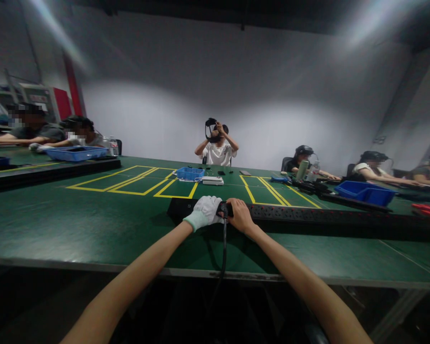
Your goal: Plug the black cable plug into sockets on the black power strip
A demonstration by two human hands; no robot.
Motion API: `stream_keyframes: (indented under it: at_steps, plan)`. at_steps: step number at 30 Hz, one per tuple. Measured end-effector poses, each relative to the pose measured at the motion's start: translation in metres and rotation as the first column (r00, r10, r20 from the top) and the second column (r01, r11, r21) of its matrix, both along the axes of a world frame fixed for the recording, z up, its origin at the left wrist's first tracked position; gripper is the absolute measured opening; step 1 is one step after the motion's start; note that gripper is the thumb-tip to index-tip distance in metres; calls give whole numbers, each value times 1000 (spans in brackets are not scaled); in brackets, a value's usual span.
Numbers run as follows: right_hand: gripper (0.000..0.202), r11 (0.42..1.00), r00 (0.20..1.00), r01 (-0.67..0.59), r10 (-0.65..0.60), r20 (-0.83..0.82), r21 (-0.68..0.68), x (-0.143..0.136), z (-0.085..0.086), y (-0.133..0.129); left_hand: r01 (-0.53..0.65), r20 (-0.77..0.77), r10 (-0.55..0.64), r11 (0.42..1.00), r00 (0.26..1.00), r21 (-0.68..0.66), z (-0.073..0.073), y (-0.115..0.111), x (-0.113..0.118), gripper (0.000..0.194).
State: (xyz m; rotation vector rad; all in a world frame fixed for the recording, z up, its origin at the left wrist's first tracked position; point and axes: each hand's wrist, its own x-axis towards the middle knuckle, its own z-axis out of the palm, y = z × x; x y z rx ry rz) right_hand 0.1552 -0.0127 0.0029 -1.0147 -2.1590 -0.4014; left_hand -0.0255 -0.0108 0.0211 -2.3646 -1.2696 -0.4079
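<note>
A white glove with a mint cuff covers my left hand (207, 211); its fingers are curled against the left side of a black power plug (222, 209). Bare, my right hand (240, 214) closes on the plug from the right, partly hiding it. From the plug a black cable (224, 246) hangs down over the table's near edge. Both hands are at the left part of a long black power strip (308, 215), whose row of sockets runs off to the right. The fingers hide how far the plug sits in a socket.
Yellow tape outlines mark the green table (93, 229). Beyond the strip are a light-blue basket (190, 173) and a white box (212, 180). Blue trays (75, 153) (365, 192) stand at either side. Across the table a person (217, 150) raises a headset; other people sit left and right.
</note>
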Motion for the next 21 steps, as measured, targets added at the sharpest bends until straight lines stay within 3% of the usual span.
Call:
stream_keyframes:
  at_steps: [21]
  plan:
    - [28,1000,1000,-1,1,-18,-22,-1,1,0,-6,8,6,1000,1000,-14,2,-2,0,73]
